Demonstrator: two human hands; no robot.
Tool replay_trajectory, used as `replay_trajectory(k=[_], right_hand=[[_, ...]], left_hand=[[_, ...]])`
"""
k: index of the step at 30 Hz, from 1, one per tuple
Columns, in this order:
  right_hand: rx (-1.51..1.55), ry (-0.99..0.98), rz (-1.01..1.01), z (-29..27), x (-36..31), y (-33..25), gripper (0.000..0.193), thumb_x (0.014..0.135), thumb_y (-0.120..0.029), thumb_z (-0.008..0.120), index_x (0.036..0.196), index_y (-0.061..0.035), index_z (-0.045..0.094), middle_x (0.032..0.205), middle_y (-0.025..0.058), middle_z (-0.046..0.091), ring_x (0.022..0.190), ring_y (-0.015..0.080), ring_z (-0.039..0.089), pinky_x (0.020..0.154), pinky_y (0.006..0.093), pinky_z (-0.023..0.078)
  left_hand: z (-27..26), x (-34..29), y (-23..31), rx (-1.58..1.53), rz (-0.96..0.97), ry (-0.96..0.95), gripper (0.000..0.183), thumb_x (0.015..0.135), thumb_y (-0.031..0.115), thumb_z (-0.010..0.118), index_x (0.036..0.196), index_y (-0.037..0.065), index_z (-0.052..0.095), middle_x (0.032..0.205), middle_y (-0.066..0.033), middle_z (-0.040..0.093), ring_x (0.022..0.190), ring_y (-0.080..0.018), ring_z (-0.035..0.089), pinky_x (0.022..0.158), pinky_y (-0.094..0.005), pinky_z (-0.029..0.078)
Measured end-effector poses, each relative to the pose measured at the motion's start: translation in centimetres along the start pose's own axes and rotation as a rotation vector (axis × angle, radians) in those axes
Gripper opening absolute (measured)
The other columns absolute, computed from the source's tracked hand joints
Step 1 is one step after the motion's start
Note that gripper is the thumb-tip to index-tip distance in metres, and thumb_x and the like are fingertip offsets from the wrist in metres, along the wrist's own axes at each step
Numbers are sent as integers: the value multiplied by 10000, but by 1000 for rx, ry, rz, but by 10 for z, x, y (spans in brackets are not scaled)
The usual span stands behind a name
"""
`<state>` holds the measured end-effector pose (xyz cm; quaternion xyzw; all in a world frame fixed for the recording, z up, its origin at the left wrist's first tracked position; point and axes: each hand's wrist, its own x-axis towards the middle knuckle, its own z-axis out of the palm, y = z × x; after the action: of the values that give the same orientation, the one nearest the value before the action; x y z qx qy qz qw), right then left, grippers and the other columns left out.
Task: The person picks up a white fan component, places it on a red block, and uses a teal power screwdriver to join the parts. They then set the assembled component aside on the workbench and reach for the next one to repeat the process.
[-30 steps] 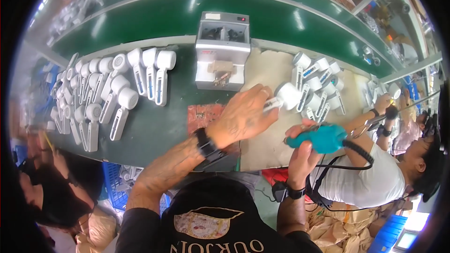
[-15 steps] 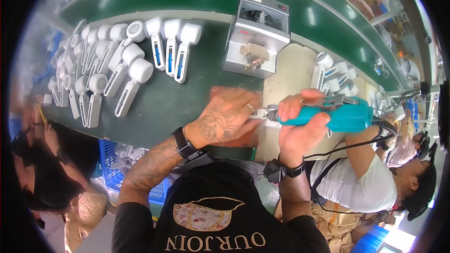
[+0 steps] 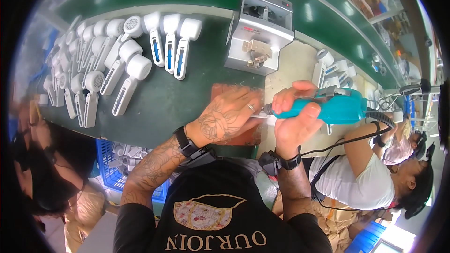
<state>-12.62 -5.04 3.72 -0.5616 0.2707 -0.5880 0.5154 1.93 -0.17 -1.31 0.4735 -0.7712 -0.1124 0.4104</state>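
My right hand [image 3: 296, 117] is wrapped round a teal electric screwdriver [image 3: 344, 106], held level with its cord trailing to the right. The screwdriver's dark nose points left, toward my left hand [image 3: 228, 115]. My left hand is closed on a small white plastic part [image 3: 260, 116], and the fingers hide most of it. Whether the bit touches the part cannot be made out. Below my left hand lies a reddish-brown mat [image 3: 236, 139].
White showerhead-shaped units [image 3: 126, 84] crowd the green table's left side, several showing blue strips. Behind my hands stands a grey metal machine [image 3: 255, 35]. More white units [image 3: 324, 63] lie at right. A blue basket [image 3: 108, 178] holds white parts. People sit on both sides.
The screwdriver and my right hand have shifted slightly left and up, bringing the nose closer to my left hand's fingers. My left hand stays almost in place.
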Motion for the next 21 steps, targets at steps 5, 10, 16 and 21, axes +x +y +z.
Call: replay_trajectory(k=[5,10,16,21], right_hand=[[-18,0,-8,1,1,2,721,910,-626,612,1116,56,496,677,48,497,583,150,498,538,310,433],[6,-21,-23,-2,0,4,712,918,-614,610,1118,60,495,678,49,499,584,151,500,540,311,436],[-12,-18,-21,0,-1,1,694,932,-587,610,1135,67,501,681,55,513,589,156,511,545,311,439],[-51,-37,3,3,6,-5,704,920,-592,624,1142,68,519,686,59,528,593,162,524,550,315,447]], left_hand=[[1,0,-3,-52,-13,-14,283,767,161,797,880,60,558,978,-96,615,1006,-333,626,902,-439,510],[-2,1,-4,-112,-20,-33,254,765,140,797,855,66,572,964,-90,616,989,-325,628,888,-445,506],[-12,5,8,-32,-134,-83,406,778,160,751,1121,7,597,1035,-153,621,985,-353,610,856,-442,521],[-2,2,0,-40,-48,-4,330,772,184,753,1060,48,666,1047,-120,646,965,-321,619,796,-453,506]])
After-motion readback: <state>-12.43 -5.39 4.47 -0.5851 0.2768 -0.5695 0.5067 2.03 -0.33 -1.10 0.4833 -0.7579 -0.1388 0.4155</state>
